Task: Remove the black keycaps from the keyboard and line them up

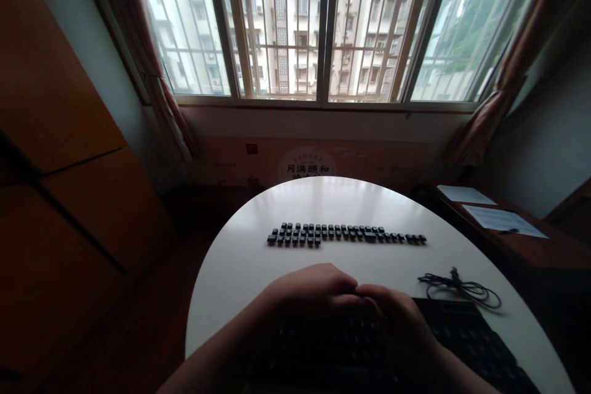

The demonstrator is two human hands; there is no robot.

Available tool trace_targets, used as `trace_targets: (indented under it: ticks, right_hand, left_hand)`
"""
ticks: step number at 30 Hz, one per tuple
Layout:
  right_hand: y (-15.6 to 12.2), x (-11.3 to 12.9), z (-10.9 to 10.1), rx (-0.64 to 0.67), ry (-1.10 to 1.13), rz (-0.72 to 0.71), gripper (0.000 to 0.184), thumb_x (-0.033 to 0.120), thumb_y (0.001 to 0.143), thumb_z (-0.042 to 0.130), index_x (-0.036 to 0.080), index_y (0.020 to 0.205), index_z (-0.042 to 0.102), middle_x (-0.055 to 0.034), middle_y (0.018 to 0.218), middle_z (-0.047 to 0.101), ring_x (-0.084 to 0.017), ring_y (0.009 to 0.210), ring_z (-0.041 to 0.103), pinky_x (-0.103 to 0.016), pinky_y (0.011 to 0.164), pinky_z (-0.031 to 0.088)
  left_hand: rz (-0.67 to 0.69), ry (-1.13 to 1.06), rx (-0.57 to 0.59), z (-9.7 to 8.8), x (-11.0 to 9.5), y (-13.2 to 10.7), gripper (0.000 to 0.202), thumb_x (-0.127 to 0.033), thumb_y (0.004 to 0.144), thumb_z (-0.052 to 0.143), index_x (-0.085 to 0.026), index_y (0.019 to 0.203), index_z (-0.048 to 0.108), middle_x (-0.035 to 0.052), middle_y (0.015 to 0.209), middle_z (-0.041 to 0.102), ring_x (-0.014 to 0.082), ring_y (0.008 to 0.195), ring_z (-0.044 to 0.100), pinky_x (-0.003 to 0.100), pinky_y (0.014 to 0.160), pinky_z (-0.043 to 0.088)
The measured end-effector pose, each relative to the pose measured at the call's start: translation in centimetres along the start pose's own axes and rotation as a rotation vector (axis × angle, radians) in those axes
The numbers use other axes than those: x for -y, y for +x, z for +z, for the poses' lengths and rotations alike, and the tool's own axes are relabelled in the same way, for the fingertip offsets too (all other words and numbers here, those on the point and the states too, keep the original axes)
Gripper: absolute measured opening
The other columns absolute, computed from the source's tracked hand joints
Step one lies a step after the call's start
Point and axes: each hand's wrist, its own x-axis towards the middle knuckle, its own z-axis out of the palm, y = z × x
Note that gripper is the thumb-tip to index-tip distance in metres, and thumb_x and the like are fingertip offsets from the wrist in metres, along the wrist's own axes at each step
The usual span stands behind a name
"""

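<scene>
My left hand (307, 289) and my right hand (399, 314) meet over a black keyboard (466, 338) at the near edge of a white oval table (240, 271). Both hands are curled, knuckles up, fingertips pressed together over the keys; what they pinch is hidden. Beyond them lie several loose black keycaps (344, 234) set out in neat rows across the middle of the table. The keyboard's black cable (462, 286) lies coiled to the right of my hands.
A barred window (323, 24) with curtains fills the far wall. A low wooden shelf with white papers (501, 218) stands at the right. Orange-brown cabinet panels (55, 166) line the left. A printed cardboard box (307, 166) sits behind the table.
</scene>
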Motion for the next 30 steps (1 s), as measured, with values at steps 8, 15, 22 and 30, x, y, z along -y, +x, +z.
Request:
trace_targets:
  ticks: [8, 15, 22, 30]
  right_hand:
    - [0.25, 0.32, -0.05, 0.030, -0.089, -0.018, 0.015, 0.026, 0.096, 0.055, 0.021, 0.107, 0.064, 0.0047, 0.057, 0.061, -0.009, 0.041, 0.052, -0.018, 0.045, 0.045]
    - [0.18, -0.08, 0.02, 0.035, -0.062, 0.025, 0.016, 0.026, 0.094, 0.057, 0.023, 0.109, 0.063, 0.0014, 0.066, 0.064, -0.012, 0.049, 0.057, -0.021, 0.051, 0.051]
    - [0.30, 0.18, 0.12, 0.016, -0.027, 0.052, 0.015, 0.025, 0.094, 0.059, 0.023, 0.108, 0.063, -0.0022, 0.078, 0.070, -0.014, 0.058, 0.065, -0.022, 0.057, 0.054]
    - [0.07, -0.18, 0.30, 0.016, -0.039, 0.086, 0.016, 0.024, 0.093, 0.060, 0.023, 0.109, 0.062, -0.0021, 0.077, 0.071, -0.016, 0.059, 0.065, -0.023, 0.056, 0.054]
  left_hand:
    - [0.014, -0.026, -0.015, 0.24, 0.43, 0.02, 0.027, -0.038, 0.096, 0.053, -0.019, 0.102, 0.071, 0.0042, 0.085, 0.073, 0.0164, 0.071, 0.062, 0.023, 0.063, 0.043]
    - [0.024, -0.063, -0.005, 0.31, 0.39, -0.04, 0.031, -0.041, 0.098, 0.051, -0.020, 0.110, 0.071, 0.0053, 0.094, 0.074, 0.0191, 0.079, 0.066, 0.025, 0.069, 0.046]
    - [0.019, -0.051, 0.001, 0.23, 0.65, 0.04, 0.036, -0.043, 0.101, 0.043, -0.020, 0.107, 0.070, 0.0052, 0.092, 0.073, 0.0183, 0.077, 0.064, 0.025, 0.068, 0.046]
    - [0.028, -0.044, -0.008, 0.64, 0.93, 0.15, 0.032, -0.037, 0.101, 0.041, -0.020, 0.110, 0.067, 0.0058, 0.098, 0.073, 0.0193, 0.082, 0.064, 0.027, 0.073, 0.047]
